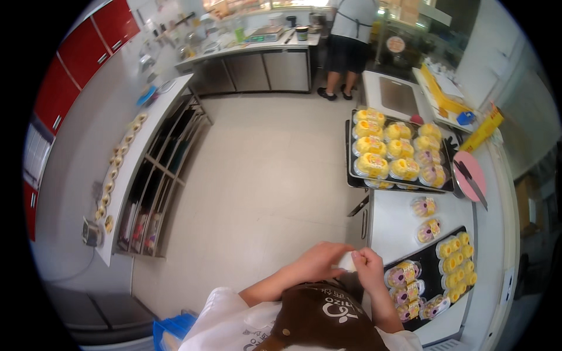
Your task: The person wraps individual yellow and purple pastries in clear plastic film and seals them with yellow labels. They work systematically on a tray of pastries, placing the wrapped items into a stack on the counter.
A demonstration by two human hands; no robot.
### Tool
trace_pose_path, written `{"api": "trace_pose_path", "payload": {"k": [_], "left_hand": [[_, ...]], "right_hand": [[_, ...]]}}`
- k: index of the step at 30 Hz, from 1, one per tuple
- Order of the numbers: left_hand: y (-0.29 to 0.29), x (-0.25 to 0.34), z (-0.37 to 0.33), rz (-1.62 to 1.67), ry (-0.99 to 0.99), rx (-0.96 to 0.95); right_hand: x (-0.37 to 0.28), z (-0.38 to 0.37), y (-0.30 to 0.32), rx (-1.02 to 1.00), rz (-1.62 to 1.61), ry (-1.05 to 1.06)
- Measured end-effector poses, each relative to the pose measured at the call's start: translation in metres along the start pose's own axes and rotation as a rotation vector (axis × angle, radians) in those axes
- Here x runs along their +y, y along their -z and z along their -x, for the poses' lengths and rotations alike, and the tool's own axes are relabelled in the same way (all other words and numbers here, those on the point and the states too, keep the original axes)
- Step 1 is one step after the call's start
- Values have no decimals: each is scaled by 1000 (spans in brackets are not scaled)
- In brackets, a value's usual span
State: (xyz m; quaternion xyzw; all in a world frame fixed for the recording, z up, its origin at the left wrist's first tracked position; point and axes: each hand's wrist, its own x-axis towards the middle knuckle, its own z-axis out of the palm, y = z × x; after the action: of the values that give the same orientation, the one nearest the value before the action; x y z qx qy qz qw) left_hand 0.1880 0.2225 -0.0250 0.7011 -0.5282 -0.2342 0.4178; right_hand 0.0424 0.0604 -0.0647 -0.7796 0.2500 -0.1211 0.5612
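Note:
In front of my brown apron, my left hand (pixel 324 258) and my right hand (pixel 369 270) are closed together on a small white piece (pixel 348 261). Fingers cover much of it, and its kind is too small to make out. To the right of my right hand lies a black tray (pixel 426 264). Clear packs with purple and yellow contents (pixel 404 274) sit at its near left, and rows of small yellow cakes (pixel 455 264) at its right. Two similar packs (pixel 428 230) stand on the white counter (pixel 389 225) beyond that tray.
Further along the counter, stacked black trays (pixel 351 158) carry several clear packs of yellow pastries (pixel 372 165). Knives lie over a pink round board (pixel 469 169). A long white shelf (pixel 132 169) with small cups runs along the left. At the back stands another person (pixel 351 41).

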Motion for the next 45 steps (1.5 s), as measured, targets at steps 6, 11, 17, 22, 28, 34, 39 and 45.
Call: {"api": "trace_pose_path", "payload": {"k": [6,11,17,22,28,34,39,45], "left_hand": [[-3,4,-23,31,-53,-130],[0,10,-42,17,-56,-294],[-13,3,-57,68,-192,-349],[-29,6,-70,120,-156,-425],[-54,17,-90,219,-130,-631],[-95,46,-97,262,-289,-629],[-128,85,-87,263,-381,-663],[-160,144,-74,169,-516,-661]], "right_hand": [[-2,15,15,122,-202,-19],[-5,28,28,133,-271,47],[-11,45,33,227,-279,38],[-12,62,45,286,-86,82],[-23,96,63,372,73,-82],[-19,148,76,514,48,-136],[-16,207,92,619,59,-130],[5,275,109,708,-76,-84]]}}
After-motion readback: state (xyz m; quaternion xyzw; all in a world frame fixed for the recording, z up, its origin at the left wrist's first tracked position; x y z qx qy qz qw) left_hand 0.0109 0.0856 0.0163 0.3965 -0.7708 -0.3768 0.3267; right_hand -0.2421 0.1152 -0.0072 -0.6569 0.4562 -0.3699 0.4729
